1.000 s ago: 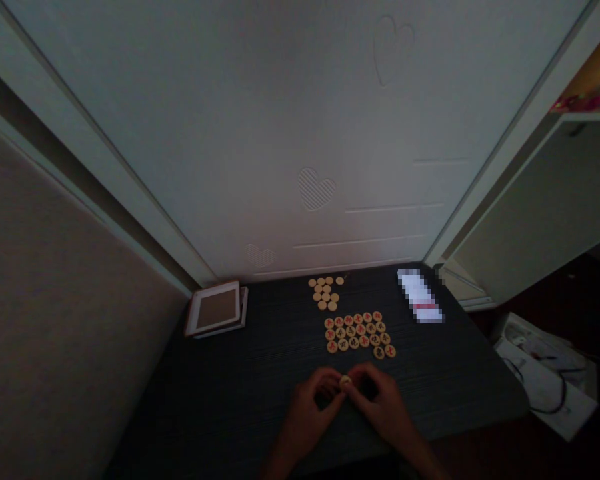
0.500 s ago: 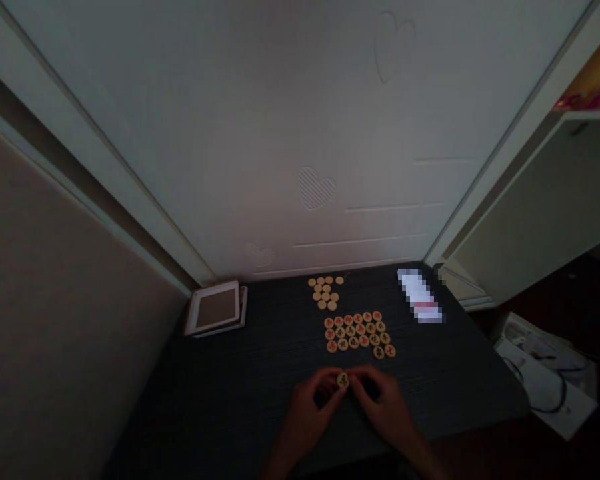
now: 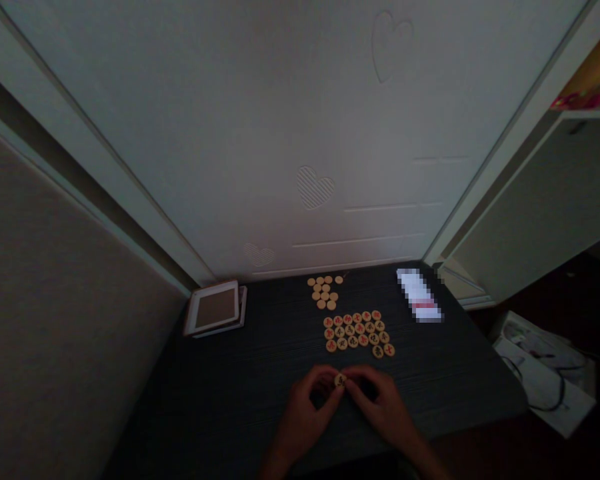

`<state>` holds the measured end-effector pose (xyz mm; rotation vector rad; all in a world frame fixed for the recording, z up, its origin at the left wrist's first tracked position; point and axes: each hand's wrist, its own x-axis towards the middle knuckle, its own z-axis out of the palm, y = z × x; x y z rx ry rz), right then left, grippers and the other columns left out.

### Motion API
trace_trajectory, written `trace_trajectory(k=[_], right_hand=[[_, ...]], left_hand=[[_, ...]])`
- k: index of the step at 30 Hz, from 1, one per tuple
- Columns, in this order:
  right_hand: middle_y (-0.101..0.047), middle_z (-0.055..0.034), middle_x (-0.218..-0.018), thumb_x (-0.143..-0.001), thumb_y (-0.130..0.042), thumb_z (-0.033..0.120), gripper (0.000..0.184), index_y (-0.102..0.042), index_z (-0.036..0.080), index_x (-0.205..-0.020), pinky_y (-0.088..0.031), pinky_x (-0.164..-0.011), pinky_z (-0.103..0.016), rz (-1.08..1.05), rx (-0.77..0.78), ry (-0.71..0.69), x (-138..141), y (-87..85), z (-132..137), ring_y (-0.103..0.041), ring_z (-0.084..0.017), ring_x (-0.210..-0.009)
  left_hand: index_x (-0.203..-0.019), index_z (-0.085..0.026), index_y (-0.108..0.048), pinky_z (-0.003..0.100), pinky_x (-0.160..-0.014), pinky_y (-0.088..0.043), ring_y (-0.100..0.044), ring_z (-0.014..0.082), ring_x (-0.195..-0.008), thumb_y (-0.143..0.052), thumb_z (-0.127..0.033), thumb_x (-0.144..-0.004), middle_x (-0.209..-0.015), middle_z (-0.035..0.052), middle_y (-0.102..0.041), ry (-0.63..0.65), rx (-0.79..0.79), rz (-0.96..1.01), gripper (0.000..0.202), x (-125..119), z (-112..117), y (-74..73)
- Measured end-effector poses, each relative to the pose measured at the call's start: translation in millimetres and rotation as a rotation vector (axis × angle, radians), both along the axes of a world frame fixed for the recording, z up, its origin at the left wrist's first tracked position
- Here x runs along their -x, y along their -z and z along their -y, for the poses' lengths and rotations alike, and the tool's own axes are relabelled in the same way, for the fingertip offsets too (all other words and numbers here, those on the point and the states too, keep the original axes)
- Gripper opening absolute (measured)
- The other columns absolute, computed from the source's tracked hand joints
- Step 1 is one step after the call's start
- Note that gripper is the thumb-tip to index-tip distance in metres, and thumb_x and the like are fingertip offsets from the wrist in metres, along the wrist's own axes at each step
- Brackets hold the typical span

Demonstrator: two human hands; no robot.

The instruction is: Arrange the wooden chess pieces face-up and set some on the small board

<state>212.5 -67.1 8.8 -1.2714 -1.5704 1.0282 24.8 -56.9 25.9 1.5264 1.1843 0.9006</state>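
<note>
Left grip (image 3: 307, 403) and right grip (image 3: 380, 400) pinch one pale disc (image 3: 340, 381) between them; turned from nearly edge-on, its exposed character can presumably be compared with inscribed discs (image 3: 360, 329) beyond both grips.

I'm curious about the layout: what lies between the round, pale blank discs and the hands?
In the head view, rows of round tan discs with red or black characters, then dark tabletop.
</note>
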Motion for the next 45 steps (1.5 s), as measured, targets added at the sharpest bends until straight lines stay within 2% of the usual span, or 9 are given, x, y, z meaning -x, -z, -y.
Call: trace_trajectory(k=[10,19,28,35,45], right_hand=[[-0.079,-0.0049,-0.1,-0.097,-0.063,0.041,0.023,-0.077,0.026,-0.106,-0.058,-0.087,-0.033,0.02,-0.039,-0.047,0.4,-4.4,1.4,-0.074,-0.022,-0.093],[-0.079,-0.0052,-0.1,-0.096,-0.065,0.043,0.024,-0.077,0.025,-0.106,-0.058,-0.088,-0.033,0.024,-0.021,0.028,0.9,1.1,0.1,-0.074,-0.023,-0.093],[-0.078,-0.0061,-0.099,-0.097,-0.063,0.04,0.023,-0.076,0.025,-0.109,-0.06,-0.083,-0.032,0.034,-0.078,0.015,1.0,-1.7,-1.1,-0.074,-0.022,-0.09],[-0.072,-0.0085,-0.125,-0.098,-0.06,0.028,0.027,-0.071,0.029,-0.123,-0.057,-0.1,-0.037,0.068,-0.199,-0.053,-0.9,2.4,2.2,-0.069,-0.024,-0.115],[-0.074,-0.0069,-0.122,-0.098,-0.061,0.027,0.029,-0.07,0.031,-0.126,-0.059,-0.098,-0.038,0.159,-0.303,-0.076,-5.5,11.7,3.1,-0.071,-0.023,-0.113]], left_hand=[[-0.095,-0.023,-0.07,0.029,-0.082,-0.059,-0.076,0.0207,-0.087,-0.062,-0.037,-0.097,-0.09,0.0026,-0.08,-0.031,0.015,-0.016,0.016,-0.9,-1.9,0.5],[-0.114,-0.024,-0.073,0.033,-0.093,-0.058,-0.076,0.0222,-0.099,-0.064,-0.035,-0.096,-0.108,0.0059,-0.081,0.006,0.023,-0.021,0.023,3.3,0.5,-1.6],[-0.115,-0.026,-0.075,0.033,-0.087,-0.059,-0.075,0.0223,-0.093,-0.067,-0.034,-0.093,-0.103,0.0053,-0.081,-0.011,0.007,-0.053,0.025,2.7,-0.5,0.0],[-0.116,-0.025,-0.075,0.034,-0.09,-0.059,-0.075,0.0228,-0.095,-0.066,-0.033,-0.093,-0.106,0.0058,-0.081,0.015,0.005,-0.033,0.025,3.7,-2.3,1.6],[-0.112,-0.025,-0.076,0.035,-0.091,-0.06,-0.076,0.0238,-0.098,-0.065,-0.037,-0.094,-0.107,0.006,-0.081,0.023,0.024,0.0,0.024,4.6,-2.3,3.7]])
